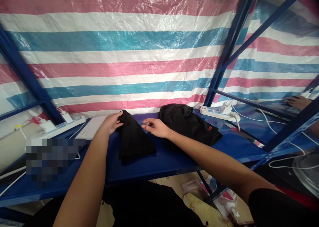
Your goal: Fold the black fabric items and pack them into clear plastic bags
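A folded piece of black cloth (136, 139), perhaps a garment, lies on the blue shelf (149, 169). My left hand (115, 122) pinches its far left corner between thumb and fingers. Just right of the cloth, my right hand (156, 127) hovers with its fingers a little apart and nothing between them. Behind my right wrist rests a second, crumpled black garment (179, 120) with small orange lettering near its right edge.
Power strips (214, 112) with chargers stand at the right and left (59, 127). A white sheet (91, 129) lies by my left forearm. Blue metal posts (221, 67) frame the shelf before a striped tarp (129, 60). Another person's hand (297, 102) shows far right. Packages (204, 210) lie below.
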The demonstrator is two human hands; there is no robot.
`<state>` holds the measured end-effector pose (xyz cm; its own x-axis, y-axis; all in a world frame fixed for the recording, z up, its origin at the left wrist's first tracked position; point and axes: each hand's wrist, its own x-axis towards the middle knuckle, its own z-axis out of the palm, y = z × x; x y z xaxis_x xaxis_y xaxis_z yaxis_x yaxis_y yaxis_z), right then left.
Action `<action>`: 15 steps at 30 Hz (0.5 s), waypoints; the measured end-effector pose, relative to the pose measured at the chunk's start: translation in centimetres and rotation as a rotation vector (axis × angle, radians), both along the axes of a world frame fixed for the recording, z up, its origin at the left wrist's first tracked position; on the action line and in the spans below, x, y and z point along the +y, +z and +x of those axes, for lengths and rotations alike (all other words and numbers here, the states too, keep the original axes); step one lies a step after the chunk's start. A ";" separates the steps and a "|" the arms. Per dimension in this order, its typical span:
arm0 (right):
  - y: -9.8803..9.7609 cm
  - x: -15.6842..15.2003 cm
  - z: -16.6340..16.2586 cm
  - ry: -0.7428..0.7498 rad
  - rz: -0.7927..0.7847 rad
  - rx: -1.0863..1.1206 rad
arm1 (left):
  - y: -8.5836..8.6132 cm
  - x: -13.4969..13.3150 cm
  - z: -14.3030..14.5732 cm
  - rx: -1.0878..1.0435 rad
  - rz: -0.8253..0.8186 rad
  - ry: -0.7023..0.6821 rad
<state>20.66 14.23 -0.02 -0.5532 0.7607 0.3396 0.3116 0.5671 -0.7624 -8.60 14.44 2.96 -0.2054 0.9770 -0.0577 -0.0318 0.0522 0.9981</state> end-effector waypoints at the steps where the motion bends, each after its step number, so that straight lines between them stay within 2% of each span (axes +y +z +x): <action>1: 0.1 -0.1 0.0 0.007 0.010 0.028 | 0.2 -0.1 0.6 -0.089 0.033 -0.031; 5: 1.2 -1.1 0.3 0.144 0.072 0.025 | 0.3 -0.1 3.8 -0.211 0.173 -0.174; 10: 2.8 -3.0 0.7 0.292 0.329 -0.172 | -0.7 -0.3 7.4 -0.257 0.149 -0.355; 13: 3.1 -3.3 0.5 0.289 0.426 -0.197 | -1.2 -0.4 8.3 -0.296 0.153 -0.386; 15: 3.5 -2.8 0.8 0.206 0.471 -0.197 | -1.3 -0.3 8.1 -0.270 0.192 -0.336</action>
